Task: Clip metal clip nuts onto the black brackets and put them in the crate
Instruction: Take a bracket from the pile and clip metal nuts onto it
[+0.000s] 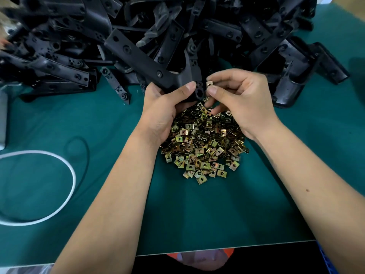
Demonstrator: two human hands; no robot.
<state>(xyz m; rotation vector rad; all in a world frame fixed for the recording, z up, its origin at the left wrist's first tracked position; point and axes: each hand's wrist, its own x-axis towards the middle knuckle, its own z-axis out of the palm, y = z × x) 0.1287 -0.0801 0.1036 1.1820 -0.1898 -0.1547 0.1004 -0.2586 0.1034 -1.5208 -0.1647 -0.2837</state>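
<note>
Left hand (164, 107) clamped around the near end of a black bracket (138, 58), thumb pressed on top beside the tab with the hole, so as to keep that tab steady and turned toward the other hand. Right hand (239, 101) pinching one clip nut (209, 84) between thumb and forefinger, held just right of the tab's edge, apparently lined up to slide on; not yet seated, as far as can be told. Both held directly above the heap of clip nuts (203, 143) on the green tabletop (217, 214), presumably to keep the next piece within short reach. Pile of brackets (197, 26) stacked along the far side, likewise close at hand. White cord (74, 175) looped at the near left. Blue edge at the near right corner, possibly the crate, too little showing to say.
</note>
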